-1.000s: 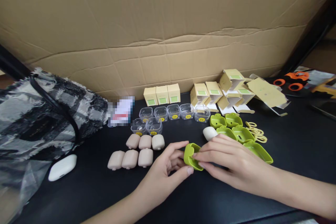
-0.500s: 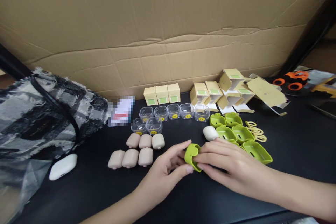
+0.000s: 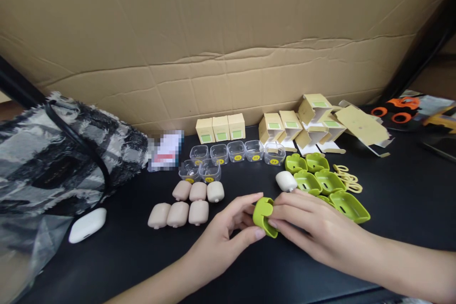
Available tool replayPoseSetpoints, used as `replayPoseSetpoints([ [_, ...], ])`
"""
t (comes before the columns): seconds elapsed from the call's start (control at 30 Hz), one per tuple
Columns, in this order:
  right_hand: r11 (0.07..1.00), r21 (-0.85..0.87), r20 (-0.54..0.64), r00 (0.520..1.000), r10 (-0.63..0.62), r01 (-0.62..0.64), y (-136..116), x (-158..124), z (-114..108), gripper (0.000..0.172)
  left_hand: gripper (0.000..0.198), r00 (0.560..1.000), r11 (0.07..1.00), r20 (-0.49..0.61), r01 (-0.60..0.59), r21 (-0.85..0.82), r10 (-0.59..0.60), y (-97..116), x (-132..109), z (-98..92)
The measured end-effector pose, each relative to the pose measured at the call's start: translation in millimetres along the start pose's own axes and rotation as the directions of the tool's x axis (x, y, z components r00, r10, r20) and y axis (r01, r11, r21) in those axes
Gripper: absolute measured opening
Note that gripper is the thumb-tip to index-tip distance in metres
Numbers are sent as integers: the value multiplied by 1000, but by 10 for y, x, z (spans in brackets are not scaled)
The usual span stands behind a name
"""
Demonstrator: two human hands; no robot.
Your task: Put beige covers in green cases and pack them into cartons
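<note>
A small green silicone earbud case cover (image 3: 261,217) is held upright between my hands above the dark table. My left hand (image 3: 223,233) grips its left side, thumb low and forefinger near the top edge. On the other side, my right hand (image 3: 315,221) pinches the cover's right edge, some fingertips hidden inside its opening. Just beyond my right hand lies a white earbud case (image 3: 286,181). More green covers (image 3: 348,206) lie to the right, partly behind that hand. Several pale pink and off-white rounded cases (image 3: 177,213) sit left of my left hand.
Clear plastic cups (image 3: 236,152) with yellow stickers stand in the middle, before small closed boxes (image 3: 221,129). Opened boxes (image 3: 290,126) and beige rings (image 3: 347,179) are at right. A larger white earbud case (image 3: 87,225) and a fringed bag (image 3: 81,152) lie left.
The held green cover has shifted slightly right and down and tilted a little. Both hands keep hold of it; the other things stay in place.
</note>
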State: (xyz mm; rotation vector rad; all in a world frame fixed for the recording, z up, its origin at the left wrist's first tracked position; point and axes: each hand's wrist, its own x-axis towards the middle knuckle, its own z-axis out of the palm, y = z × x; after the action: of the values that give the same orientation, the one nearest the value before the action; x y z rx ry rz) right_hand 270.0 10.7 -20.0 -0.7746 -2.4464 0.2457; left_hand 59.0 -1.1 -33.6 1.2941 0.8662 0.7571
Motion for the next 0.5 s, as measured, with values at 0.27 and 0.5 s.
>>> replayPoseSetpoints([
  [0.27,977,208,-101,992,72,-49,13,30,-39,13,26,994,992,-93,-70,-109,60,63,-3,44],
  [0.5,969,233,-117,987,107,-77,-28,44,-56,9,6,993,995,-96,-64,80,71,25,2,45],
])
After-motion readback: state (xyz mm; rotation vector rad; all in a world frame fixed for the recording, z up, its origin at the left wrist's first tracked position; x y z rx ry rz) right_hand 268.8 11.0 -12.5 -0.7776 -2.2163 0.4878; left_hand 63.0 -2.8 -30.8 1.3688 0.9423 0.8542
